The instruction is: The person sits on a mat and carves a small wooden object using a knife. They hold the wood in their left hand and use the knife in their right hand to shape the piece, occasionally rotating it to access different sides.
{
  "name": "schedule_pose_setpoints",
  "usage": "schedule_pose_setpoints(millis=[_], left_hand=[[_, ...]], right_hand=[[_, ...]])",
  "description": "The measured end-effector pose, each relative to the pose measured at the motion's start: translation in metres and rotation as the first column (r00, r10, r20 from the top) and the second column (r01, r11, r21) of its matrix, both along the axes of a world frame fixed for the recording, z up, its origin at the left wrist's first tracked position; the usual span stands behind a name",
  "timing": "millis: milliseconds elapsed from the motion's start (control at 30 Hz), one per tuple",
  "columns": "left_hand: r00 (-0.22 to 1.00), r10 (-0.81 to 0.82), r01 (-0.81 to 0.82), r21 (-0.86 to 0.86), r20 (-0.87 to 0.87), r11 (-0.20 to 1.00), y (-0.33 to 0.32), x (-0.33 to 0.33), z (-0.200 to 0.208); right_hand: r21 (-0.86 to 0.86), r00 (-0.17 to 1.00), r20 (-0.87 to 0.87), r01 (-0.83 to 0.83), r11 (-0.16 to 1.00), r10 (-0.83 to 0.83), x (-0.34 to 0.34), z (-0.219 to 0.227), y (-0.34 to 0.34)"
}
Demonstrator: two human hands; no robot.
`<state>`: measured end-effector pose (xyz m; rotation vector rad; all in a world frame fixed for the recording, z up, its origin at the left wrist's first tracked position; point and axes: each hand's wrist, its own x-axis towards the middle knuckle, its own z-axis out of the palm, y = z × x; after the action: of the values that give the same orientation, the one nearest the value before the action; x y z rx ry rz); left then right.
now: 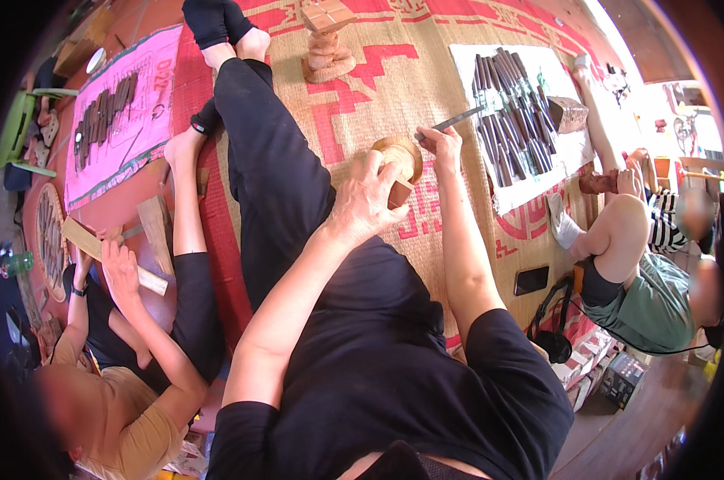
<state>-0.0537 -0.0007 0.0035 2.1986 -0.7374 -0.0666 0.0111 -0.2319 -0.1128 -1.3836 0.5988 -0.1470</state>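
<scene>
My left hand [368, 200] has its fingers wrapped tight around the round wooden block [400, 160] resting on my knee above the woven mat [394, 72], while my right hand [442, 144] pinches a chisel [450, 122] against its top edge

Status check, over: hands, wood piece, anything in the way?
Left hand grips wood piece. Right hand holds chisel, tip at the wood. Nothing between them; chisel set lies right.
</scene>
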Motion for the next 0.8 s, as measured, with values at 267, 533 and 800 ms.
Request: schedule_pose_setpoints(millis=[267,533,800], left_hand=[[0.999,0.033,-0.033,0.033,-0.005,0.999,0.003,0.001,-0.002],[1.000,0.021,-0.021,0.036,0.010,0.999,0.001,-0.001,0.000],[1.000,0.017,-0.017,0.017,-0.005,1.000,0.000,0.001,0.002]], right_hand=[[0.042,0.970,-0.061,-0.235,0.971,0.237,0.002,0.020,0.024],[0.015,0.997,0.023,-0.079,0.997,0.078,0.013,0.006,0.011],[-0.028,0.977,-0.052,-0.207,0.978,0.205,0.016,0.006,0.017]])
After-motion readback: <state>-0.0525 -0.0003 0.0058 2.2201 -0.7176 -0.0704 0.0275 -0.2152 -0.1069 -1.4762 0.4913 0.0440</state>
